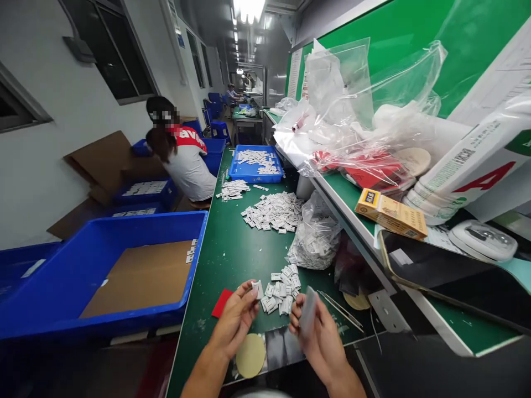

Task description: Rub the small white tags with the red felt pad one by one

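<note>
My left hand [237, 316] pinches a small white plastic piece [258, 289] between thumb and fingers. In my right hand [318, 331] is a flat translucent piece [308, 313], held upright. Between and just beyond the hands lies a small pile of white pieces [283, 288] on the green table [232, 251]. A red square [222, 303] is partly behind my left hand. Near my wrists a round yellowish disc [250, 355] rests beside a dark strip [282, 348]. Metal tweezers [341, 310] lie right of my right hand.
Farther along are a larger white heap [274, 211], a filled clear bag [316, 243] and a blue tray [256, 178]. A big blue bin [136, 315] stands left. A shelf edge [365, 237] overhangs the right, bearing a phone [452, 276]. A person [186, 166] sits beyond the bin.
</note>
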`<action>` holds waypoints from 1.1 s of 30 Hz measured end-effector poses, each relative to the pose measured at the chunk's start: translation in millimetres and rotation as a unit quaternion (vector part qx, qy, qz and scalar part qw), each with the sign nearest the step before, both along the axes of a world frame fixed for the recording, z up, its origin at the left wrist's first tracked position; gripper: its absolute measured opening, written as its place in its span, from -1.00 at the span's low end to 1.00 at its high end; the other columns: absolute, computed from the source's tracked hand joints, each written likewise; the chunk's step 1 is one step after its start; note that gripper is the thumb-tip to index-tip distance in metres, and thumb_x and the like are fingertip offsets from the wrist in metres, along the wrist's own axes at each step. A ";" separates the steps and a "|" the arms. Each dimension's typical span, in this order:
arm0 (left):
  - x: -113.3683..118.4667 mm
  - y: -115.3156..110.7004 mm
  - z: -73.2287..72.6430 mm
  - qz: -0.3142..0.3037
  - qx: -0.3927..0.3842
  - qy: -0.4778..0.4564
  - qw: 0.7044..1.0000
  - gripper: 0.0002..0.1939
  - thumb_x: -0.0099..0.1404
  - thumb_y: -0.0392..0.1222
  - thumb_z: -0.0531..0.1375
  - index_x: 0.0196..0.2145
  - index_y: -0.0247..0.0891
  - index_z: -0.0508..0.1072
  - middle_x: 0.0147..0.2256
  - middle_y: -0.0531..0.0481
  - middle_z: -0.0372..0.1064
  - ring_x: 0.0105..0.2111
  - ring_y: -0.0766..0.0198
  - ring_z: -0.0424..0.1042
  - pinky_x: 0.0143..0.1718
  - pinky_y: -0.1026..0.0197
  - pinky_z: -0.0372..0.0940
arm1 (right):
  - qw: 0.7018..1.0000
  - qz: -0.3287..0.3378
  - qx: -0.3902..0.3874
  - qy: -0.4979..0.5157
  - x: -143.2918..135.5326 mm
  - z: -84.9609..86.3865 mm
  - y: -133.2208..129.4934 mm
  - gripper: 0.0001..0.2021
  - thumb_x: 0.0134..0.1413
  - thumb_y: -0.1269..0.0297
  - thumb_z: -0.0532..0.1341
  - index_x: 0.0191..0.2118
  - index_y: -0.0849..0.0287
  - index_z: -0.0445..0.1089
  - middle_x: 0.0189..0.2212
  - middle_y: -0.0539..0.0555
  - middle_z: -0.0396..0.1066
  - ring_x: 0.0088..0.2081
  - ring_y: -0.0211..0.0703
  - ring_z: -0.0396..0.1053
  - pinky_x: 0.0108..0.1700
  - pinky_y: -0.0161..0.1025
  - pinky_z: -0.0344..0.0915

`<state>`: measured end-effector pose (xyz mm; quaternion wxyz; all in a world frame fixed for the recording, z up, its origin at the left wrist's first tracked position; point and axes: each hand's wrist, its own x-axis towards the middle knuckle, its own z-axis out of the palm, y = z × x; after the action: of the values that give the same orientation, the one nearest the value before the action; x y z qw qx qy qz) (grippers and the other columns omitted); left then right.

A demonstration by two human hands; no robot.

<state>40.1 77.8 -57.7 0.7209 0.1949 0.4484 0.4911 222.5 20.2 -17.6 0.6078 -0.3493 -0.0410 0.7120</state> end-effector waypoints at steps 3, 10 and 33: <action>-3.9 -28.9 24.8 0.012 -0.035 -0.094 0.995 -0.57 0.09 -0.26 0.50 -0.11 -0.24 0.47 -0.27 0.02 0.50 -0.39 0.42 0.48 -0.39 0.39 0.40 | 0.999 0.033 -0.012 -0.027 -23.7 1.5 1.6 -0.64 -0.06 0.00 0.51 -0.33 0.18 0.50 -0.50 -0.01 0.49 -0.47 -0.21 0.42 -0.42 -0.32 0.34; -20.4 -56.7 59.3 0.028 -0.100 -0.225 0.969 -0.72 0.20 -0.32 0.43 -0.14 -0.31 0.52 -0.37 0.01 0.48 -0.48 0.43 0.44 -0.49 0.41 0.38 | 0.990 0.026 0.074 -0.115 -54.4 36.1 3.3 -0.68 0.02 0.09 0.50 -0.21 0.17 0.50 -0.51 -0.07 0.46 -0.61 -0.39 0.25 -0.57 -0.45 0.21; -41.6 -73.1 78.1 0.220 0.202 0.231 0.926 -0.47 0.03 -0.29 0.51 -0.01 -0.11 0.62 -0.29 -0.01 0.59 -0.19 0.13 0.57 0.00 0.20 0.42 | 0.921 0.143 0.215 -0.290 -47.0 63.0 -1.4 -0.68 0.15 0.03 0.40 -0.03 0.03 0.66 -0.58 0.01 0.51 -0.70 -0.33 0.28 -0.65 -0.38 0.20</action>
<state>-1.5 4.7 20.4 0.4164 0.3408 0.5253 0.6592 175.5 18.8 45.4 0.5212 -0.3920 -0.4175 0.6328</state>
